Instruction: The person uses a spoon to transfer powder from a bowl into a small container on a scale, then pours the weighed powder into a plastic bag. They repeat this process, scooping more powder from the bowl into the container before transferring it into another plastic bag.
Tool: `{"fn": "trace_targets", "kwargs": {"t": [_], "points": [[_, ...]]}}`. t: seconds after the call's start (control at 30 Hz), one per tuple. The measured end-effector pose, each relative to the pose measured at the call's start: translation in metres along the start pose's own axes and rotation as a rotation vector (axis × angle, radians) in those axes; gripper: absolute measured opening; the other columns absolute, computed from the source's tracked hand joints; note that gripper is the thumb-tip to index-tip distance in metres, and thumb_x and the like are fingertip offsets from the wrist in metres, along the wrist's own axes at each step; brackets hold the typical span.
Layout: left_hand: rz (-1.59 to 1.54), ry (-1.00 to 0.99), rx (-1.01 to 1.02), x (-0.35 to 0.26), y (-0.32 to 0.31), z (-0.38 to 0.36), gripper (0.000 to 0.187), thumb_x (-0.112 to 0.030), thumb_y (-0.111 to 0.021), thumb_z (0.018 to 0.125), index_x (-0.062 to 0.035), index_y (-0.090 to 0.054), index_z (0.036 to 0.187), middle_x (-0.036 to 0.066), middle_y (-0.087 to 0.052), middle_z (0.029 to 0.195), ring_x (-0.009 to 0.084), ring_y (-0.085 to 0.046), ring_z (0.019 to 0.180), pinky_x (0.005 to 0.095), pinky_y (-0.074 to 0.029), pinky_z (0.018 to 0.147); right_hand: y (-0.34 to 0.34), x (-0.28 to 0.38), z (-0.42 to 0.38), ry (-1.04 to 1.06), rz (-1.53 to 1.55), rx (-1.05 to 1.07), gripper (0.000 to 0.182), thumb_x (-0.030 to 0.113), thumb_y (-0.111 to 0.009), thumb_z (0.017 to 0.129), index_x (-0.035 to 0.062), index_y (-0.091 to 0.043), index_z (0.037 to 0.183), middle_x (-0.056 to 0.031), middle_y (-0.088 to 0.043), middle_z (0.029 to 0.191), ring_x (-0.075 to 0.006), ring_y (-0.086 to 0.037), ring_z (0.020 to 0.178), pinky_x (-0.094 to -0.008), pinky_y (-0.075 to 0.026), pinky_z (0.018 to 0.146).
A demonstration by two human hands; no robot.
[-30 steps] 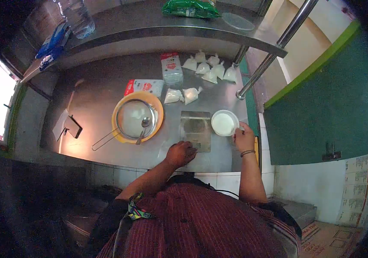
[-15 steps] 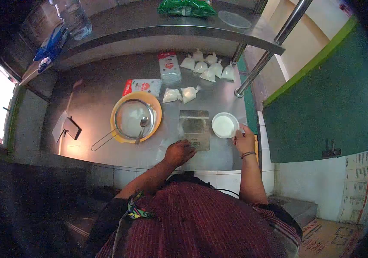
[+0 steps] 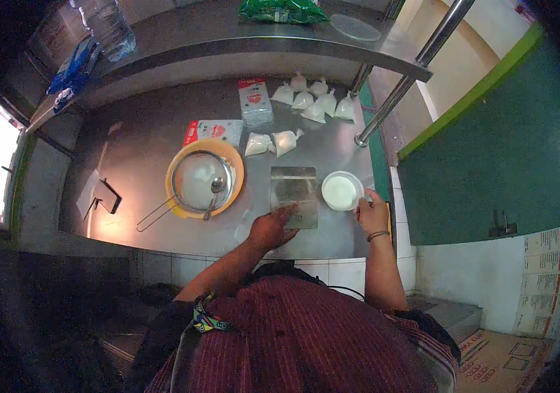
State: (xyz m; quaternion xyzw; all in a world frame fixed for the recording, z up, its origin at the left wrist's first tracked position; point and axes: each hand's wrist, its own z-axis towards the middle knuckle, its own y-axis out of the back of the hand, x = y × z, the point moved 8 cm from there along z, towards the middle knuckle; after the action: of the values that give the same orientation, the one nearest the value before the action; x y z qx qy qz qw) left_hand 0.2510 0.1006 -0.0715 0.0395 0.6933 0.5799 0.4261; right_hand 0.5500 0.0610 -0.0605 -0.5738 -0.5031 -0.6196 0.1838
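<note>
In the head view my right hand (image 3: 373,215) grips the near right rim of a small round tub of white powder (image 3: 341,192), which stands on the steel table. Left of the tub lies a flat kitchen scale (image 3: 294,187) with nothing on its plate. My left hand (image 3: 272,229) is at the scale's near left edge, its fingers stretched out over the front part. Further left, a wire-mesh sieve (image 3: 196,177) rests in a yellow bowl (image 3: 239,190). A metal spoon (image 3: 216,188) lies in the sieve, on white powder.
Several knotted bags of white powder (image 3: 319,105) stand at the back right, and two more bags (image 3: 286,142) sit nearer. Red-and-white packs (image 3: 255,103) lie behind the bowl. A steel shelf (image 3: 260,47) overhangs the table. A phone-like dark object (image 3: 108,196) stands at left.
My left hand's fingers have reached slightly further forward over the front of the scale. My right hand keeps its grip on the tub, which has hardly moved.
</note>
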Motion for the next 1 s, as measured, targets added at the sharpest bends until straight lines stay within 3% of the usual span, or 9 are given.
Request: {"fn": "trace_targets", "kwargs": {"t": [0.07, 0.17, 0.23, 0.57, 0.67, 0.77, 0.87, 0.93, 1.0], "points": [[0.017, 0.012, 0.038, 0.007, -0.006, 0.001, 0.078, -0.043, -0.068, 0.086, -0.0215, -0.033, 0.152, 0.015, -0.064, 0.126, 0.0365, -0.068, 0.099, 0.0465, -0.057, 0.084, 0.001, -0.009, 0.009, 0.15, -0.109, -0.029, 0.032, 0.006, -0.057, 0.093, 0.0017, -0.059, 0.125, -0.0063, -0.064, 0.066, -0.0115, -0.059, 0.052, -0.0278, -0.047, 0.046], [0.057, -0.032, 0.065, 0.014, -0.017, 0.002, 0.081, -0.043, -0.068, 0.087, -0.0198, -0.03, 0.154, 0.017, -0.063, 0.126, 0.0361, -0.068, 0.1, 0.0463, -0.057, 0.083, 0.002, 0.003, -0.001, 0.053, -0.048, -0.007, 0.032, 0.005, -0.057, 0.093, 0.0004, -0.059, 0.125, -0.0065, -0.064, 0.066, -0.0118, -0.059, 0.051, -0.0284, -0.048, 0.047], [0.025, 0.013, 0.119, 0.015, -0.016, 0.0, 0.075, -0.044, -0.068, 0.088, -0.0158, -0.037, 0.15, 0.015, -0.06, 0.133, 0.0363, -0.065, 0.11, 0.0465, -0.054, 0.092, 0.003, 0.004, -0.002, 0.05, -0.045, -0.003, 0.032, 0.005, -0.057, 0.093, -0.0001, -0.059, 0.125, -0.0065, -0.064, 0.066, -0.0118, -0.059, 0.052, -0.0285, -0.048, 0.047], [0.0, -0.006, 0.159, 0.011, -0.007, -0.001, 0.08, -0.041, -0.071, 0.085, -0.0144, -0.034, 0.151, 0.017, -0.058, 0.135, 0.0352, -0.062, 0.115, 0.0434, -0.053, 0.095, 0.0, -0.009, -0.004, 0.05, -0.006, -0.001, 0.03, 0.006, -0.058, 0.094, 0.0003, -0.06, 0.123, -0.0054, -0.064, 0.066, -0.0113, -0.058, 0.052, -0.0278, -0.048, 0.046], [-0.059, -0.045, 0.034, 0.003, 0.007, -0.009, 0.081, -0.037, -0.075, 0.083, -0.0111, -0.036, 0.149, 0.02, -0.055, 0.136, 0.0366, -0.06, 0.117, 0.0438, -0.052, 0.096, -0.003, -0.007, -0.008, 0.025, 0.014, 0.034, 0.029, 0.006, -0.058, 0.093, 0.0008, -0.061, 0.121, -0.0046, -0.063, 0.065, -0.0109, -0.057, 0.051, -0.0274, -0.047, 0.046], [-0.157, 0.075, -0.012, 0.005, 0.023, -0.027, 0.08, -0.029, -0.077, 0.081, -0.0074, -0.037, 0.148, 0.024, -0.052, 0.139, 0.0375, -0.059, 0.119, 0.0429, -0.051, 0.096, -0.004, -0.008, -0.008, 0.071, -0.099, 0.058, 0.027, 0.006, -0.057, 0.091, 0.0011, -0.063, 0.118, -0.0041, -0.062, 0.064, -0.0106, -0.057, 0.051, -0.0273, -0.046, 0.046], [-0.266, 0.053, -0.094, 0.02, 0.035, -0.052, 0.07, -0.022, -0.076, 0.082, -0.0024, -0.044, 0.142, 0.026, -0.059, 0.128, 0.0375, -0.063, 0.112, 0.0409, -0.052, 0.092, -0.007, -0.008, -0.011, 0.029, -0.026, 0.047, 0.027, 0.006, -0.057, 0.09, 0.0012, -0.064, 0.116, -0.0044, -0.062, 0.064, -0.0108, -0.057, 0.051, -0.0276, -0.045, 0.046], [-0.241, 0.23, -0.082, 0.034, 0.043, -0.073, 0.053, -0.02, -0.073, 0.085, -0.0012, -0.056, 0.132, 0.022, -0.068, 0.114, 0.0343, -0.069, 0.099, 0.0384, -0.054, 0.086, -0.008, -0.009, -0.011, 0.052, -0.031, 0.037, 0.027, 0.006, -0.057, 0.091, 0.0011, -0.064, 0.117, -0.0046, -0.062, 0.064, -0.0108, -0.057, 0.051, -0.0277, -0.045, 0.046], [-0.305, 0.216, -0.058, 0.04, 0.048, -0.088, 0.045, -0.018, -0.072, 0.086, -0.0012, -0.061, 0.126, 0.02, -0.071, 0.106, 0.0308, -0.07, 0.093, 0.0373, -0.055, 0.083, -0.01, -0.01, -0.006, 0.08, -0.036, 0.032, 0.028, 0.006, -0.057, 0.091, 0.0011, -0.064, 0.117, -0.0048, -0.062, 0.065, -0.0107, -0.057, 0.051, -0.0278, -0.045, 0.045]]}}
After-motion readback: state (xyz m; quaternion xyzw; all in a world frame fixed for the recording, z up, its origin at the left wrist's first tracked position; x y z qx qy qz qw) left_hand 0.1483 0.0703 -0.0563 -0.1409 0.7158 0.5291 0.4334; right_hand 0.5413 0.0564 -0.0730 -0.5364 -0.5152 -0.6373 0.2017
